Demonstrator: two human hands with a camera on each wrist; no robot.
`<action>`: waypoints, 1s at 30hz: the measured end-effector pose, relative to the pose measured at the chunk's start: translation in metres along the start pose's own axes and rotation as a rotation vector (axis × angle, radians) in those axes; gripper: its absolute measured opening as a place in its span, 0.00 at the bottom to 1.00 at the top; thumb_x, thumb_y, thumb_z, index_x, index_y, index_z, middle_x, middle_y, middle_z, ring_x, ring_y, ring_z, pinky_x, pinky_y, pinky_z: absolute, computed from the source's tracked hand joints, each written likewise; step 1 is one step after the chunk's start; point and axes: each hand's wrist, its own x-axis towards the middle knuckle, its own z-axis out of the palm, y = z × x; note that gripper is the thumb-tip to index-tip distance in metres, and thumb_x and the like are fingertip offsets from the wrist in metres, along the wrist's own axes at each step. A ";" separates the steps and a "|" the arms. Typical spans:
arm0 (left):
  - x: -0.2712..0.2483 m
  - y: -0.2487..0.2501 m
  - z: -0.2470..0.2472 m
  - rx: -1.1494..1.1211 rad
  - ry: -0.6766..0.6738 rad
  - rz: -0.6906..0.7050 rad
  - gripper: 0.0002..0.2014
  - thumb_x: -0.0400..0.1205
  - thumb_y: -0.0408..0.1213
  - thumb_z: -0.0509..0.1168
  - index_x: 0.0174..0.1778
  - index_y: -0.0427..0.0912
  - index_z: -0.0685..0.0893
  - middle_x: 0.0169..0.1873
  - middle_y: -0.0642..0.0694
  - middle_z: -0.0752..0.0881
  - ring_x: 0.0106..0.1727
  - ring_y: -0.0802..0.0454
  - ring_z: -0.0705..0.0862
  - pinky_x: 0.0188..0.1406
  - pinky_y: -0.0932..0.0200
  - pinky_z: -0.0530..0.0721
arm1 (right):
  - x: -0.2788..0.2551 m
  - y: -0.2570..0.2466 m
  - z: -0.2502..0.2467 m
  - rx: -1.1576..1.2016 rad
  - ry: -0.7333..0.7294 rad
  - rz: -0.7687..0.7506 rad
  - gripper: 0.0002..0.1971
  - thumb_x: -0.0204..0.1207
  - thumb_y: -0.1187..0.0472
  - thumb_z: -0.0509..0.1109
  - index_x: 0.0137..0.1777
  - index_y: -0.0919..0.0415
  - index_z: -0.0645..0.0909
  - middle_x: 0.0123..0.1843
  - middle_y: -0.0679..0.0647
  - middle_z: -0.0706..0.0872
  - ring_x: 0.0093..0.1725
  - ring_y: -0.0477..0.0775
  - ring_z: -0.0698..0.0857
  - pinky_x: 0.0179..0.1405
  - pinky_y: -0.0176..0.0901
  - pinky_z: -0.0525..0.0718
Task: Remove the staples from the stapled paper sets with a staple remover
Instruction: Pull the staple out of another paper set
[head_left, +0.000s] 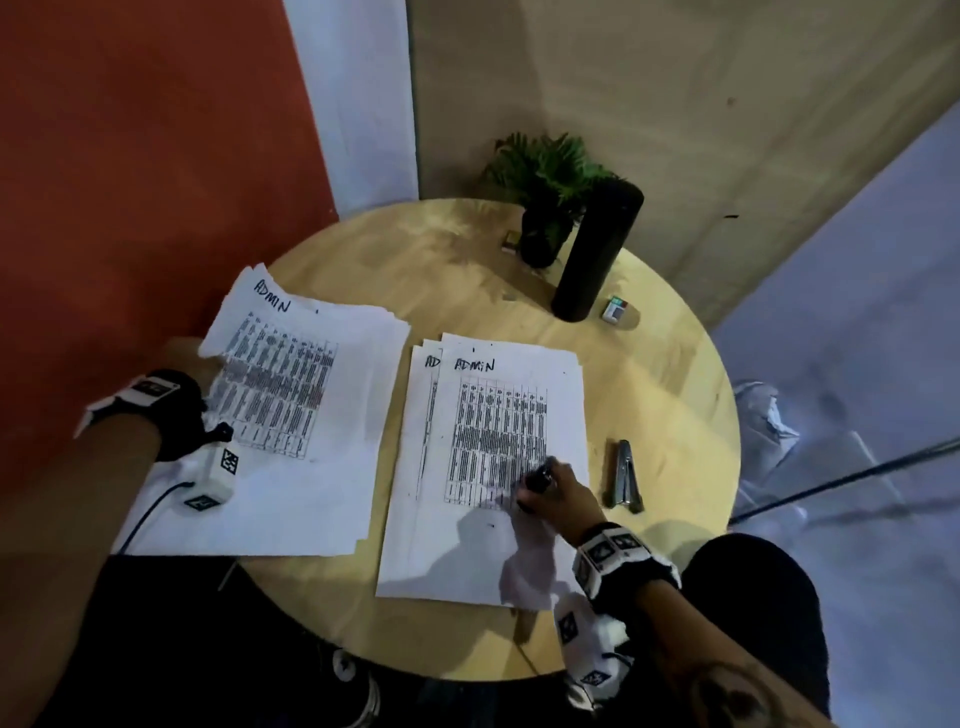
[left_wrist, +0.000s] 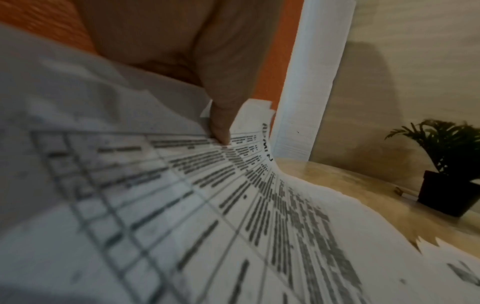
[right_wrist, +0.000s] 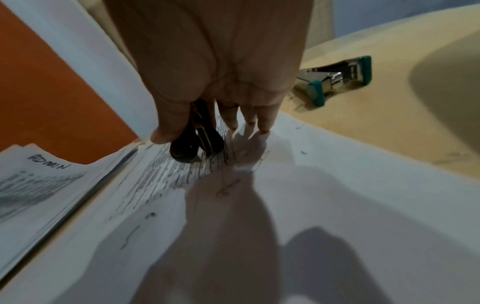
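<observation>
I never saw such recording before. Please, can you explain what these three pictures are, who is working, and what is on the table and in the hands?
No machine: a person works with bare hands, wearing three cameras. The head view looks down on a round wooden table; each wrist view looks along one hand. The left hand pinches the edge of the left stack of printed paper sheets. The right hand, over the right stack of printed sheets, has its grip on a small black staple remover. A silver metal stapler, a black cylinder and a small potted green plant also stand there.

White paper sets (head_left: 291, 415) carry black printed grids; the table (head_left: 649, 395) glows pale yellow-tan, the wall (head_left: 130, 182) burns orange-red, a black pot (left_wrist: 446, 197) holds green fronds, the stapler (right_wrist: 335, 80) shows teal tips.
</observation>
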 end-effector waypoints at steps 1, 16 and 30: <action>0.004 0.003 0.000 0.035 0.002 -0.005 0.18 0.85 0.31 0.61 0.66 0.21 0.75 0.50 0.25 0.81 0.44 0.31 0.81 0.42 0.47 0.79 | 0.000 -0.002 0.000 -0.043 -0.007 0.010 0.27 0.77 0.55 0.71 0.72 0.64 0.67 0.64 0.66 0.78 0.63 0.64 0.79 0.55 0.45 0.74; -0.100 0.101 0.188 0.390 -0.344 0.435 0.43 0.75 0.56 0.71 0.80 0.38 0.62 0.79 0.36 0.65 0.79 0.39 0.64 0.79 0.44 0.62 | 0.009 0.008 0.002 0.042 0.035 0.040 0.29 0.76 0.53 0.71 0.73 0.61 0.67 0.66 0.63 0.79 0.64 0.63 0.80 0.56 0.43 0.75; -0.090 0.112 0.193 0.006 -0.520 -0.085 0.38 0.77 0.45 0.72 0.76 0.27 0.66 0.70 0.32 0.77 0.68 0.36 0.78 0.63 0.55 0.76 | 0.011 0.017 0.002 0.074 0.019 -0.007 0.29 0.76 0.53 0.71 0.74 0.60 0.66 0.68 0.60 0.78 0.65 0.60 0.79 0.53 0.39 0.73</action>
